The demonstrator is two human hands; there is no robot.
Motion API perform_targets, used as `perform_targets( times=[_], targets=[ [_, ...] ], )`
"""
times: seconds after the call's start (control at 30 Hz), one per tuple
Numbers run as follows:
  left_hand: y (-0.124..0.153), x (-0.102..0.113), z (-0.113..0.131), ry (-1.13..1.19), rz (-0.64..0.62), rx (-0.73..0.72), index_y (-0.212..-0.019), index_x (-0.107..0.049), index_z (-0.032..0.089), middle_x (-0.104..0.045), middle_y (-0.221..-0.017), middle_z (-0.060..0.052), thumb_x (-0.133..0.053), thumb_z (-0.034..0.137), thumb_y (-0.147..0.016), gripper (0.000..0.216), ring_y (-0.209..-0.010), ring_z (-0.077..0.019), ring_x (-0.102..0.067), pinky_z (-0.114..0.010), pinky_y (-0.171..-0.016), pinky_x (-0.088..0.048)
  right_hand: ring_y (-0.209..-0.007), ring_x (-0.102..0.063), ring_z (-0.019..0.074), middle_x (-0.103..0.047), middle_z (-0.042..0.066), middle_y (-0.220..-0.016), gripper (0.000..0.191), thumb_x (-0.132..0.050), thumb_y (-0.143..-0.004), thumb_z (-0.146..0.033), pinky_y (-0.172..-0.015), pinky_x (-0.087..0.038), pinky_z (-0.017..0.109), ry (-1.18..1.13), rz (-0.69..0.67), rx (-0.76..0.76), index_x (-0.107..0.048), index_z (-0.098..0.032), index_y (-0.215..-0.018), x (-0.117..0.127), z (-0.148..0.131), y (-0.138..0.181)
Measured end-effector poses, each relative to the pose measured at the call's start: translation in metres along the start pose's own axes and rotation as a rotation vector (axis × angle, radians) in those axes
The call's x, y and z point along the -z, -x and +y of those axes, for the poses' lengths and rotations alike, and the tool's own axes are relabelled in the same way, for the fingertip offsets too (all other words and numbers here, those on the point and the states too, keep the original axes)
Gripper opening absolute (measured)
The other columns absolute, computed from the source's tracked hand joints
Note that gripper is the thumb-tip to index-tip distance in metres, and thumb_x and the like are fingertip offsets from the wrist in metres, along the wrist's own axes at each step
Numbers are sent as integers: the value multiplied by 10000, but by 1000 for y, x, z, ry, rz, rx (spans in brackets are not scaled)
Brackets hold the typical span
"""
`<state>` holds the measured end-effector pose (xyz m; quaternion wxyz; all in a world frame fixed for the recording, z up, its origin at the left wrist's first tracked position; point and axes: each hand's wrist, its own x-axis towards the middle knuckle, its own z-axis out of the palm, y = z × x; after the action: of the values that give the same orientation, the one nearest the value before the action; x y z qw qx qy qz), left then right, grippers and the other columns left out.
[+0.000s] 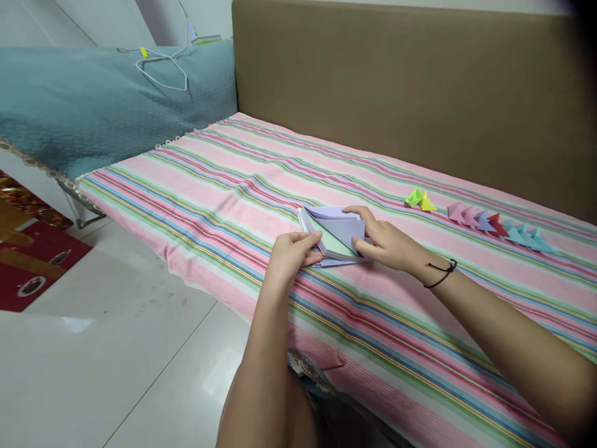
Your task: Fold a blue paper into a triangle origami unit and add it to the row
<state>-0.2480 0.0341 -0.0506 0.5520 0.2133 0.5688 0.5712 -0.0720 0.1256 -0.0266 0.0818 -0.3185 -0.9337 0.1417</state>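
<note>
A stack of coloured paper (pixel 332 241) rests low over the striped cloth, with a pale green sheet and lavender sheets showing. My left hand (pixel 295 250) grips the stack's left edge, thumb on top and fingers beneath. On the other side, my right hand (pixel 380 239) has thumb and fingers closed on a lavender sheet (pixel 344 231), whose right part is lifted and bent away from the green one. A black cord bracelet circles my right wrist. How many sheets the right hand pinches is hard to make out.
Folded paper pieces (pixel 499 225) in pink, lavender, red and blue form a row at the right. Green and yellow pieces (pixel 420 200) lie beside them. A brown headboard (pixel 396 87) stands behind; a white cable (pixel 163 71) lies on blue fabric. A red box (pixel 41 261) is on the floor.
</note>
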Motion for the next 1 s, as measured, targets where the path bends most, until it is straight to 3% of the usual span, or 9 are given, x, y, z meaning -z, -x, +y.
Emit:
perform_targets(
  times=[0.17, 0.33, 0.43, 0.53, 0.6, 0.7, 0.83, 0.9, 1.0],
  targets=[
    [0, -1, 1, -101, 41, 4, -718, -658, 91, -622, -544, -29, -718, 202, -711, 127, -482, -107, -613, -194, -550, -540, -797, -642, 257, -683, 79, -958, 565, -433, -839, -317, -702, -421, 310, -62, 24, 63, -262, -183, -1361, -4, 2, 1],
    [-6, 0, -6, -242, 70, -48, -775, -606, 129, -601, -545, 6, -726, 286, -682, 218, -503, -126, -614, -238, -561, -535, -571, -598, 233, -639, 27, -678, 481, -384, -858, -280, -555, -384, 282, 3, 27, -17, -321, -159, -1320, -4, 0, 1],
    [-8, 0, -12, -456, 108, -162, -757, -581, 163, -609, -557, -3, -696, 353, -683, 234, -536, -160, -618, -273, -559, -508, -719, -637, 245, -672, 55, -816, 451, -473, -824, -286, -611, -406, 285, 9, 80, 8, -382, -181, -1253, -12, -5, 0],
    [-6, 0, -13, -701, 226, -272, -770, -588, 178, -643, -664, -36, -673, 373, -686, 229, -649, -197, -629, -304, -606, -487, -710, -624, 238, -661, 60, -787, 215, -440, -868, -299, -592, -384, 281, 49, 125, 26, -514, -190, -1037, -19, -3, 0],
    [-4, 0, -10, -790, 352, -361, -840, -600, 178, -654, -781, -56, -661, 356, -698, 235, -745, -215, -625, -330, -669, -483, -584, -574, 213, -605, 40, -648, 194, -370, -905, -277, -540, -348, 281, 57, 235, -13, -541, -187, -890, -17, 3, 1],
    [-2, -4, -4, -739, 430, -637, -998, -583, 163, -629, -965, -85, -604, 302, -768, 271, -878, -209, -603, -350, -790, -475, -565, -531, 182, -560, 19, -620, 192, -397, -899, -249, -559, -359, 283, -32, 588, -53, -560, -192, -816, 0, 15, 13],
    [3, -30, -6, -534, 91, -917, -1264, -425, 174, -473, -1321, -125, -542, 325, -846, 460, -1245, -218, -437, -358, -1003, -384, -684, -557, 179, -600, 26, -737, 148, -541, -853, -311, -619, -413, 291, -344, 853, -159, -608, -194, -791, 29, 25, 54],
    [8, -52, -13, -457, -102, -903, -1320, -351, 183, -383, -1414, -128, -486, 309, -880, 477, -1335, -223, -334, -375, -1069, -313, -676, -561, 175, -607, 15, -725, 141, -602, -813, -331, -609, -428, 288, -528, 837, -219, -616, -191, -816, 37, 25, 82],
    [18, -87, -28, -356, -361, -799, -1270, -397, 184, -545, -1248, -110, -464, 279, -886, 401, -1174, -224, -512, -353, -990, -398, -632, -524, 151, -580, -2, -694, 187, -599, -816, -370, -549, -402, 256, -633, 795, -304, -612, -183, -820, 42, 24, 123]
  ],
)
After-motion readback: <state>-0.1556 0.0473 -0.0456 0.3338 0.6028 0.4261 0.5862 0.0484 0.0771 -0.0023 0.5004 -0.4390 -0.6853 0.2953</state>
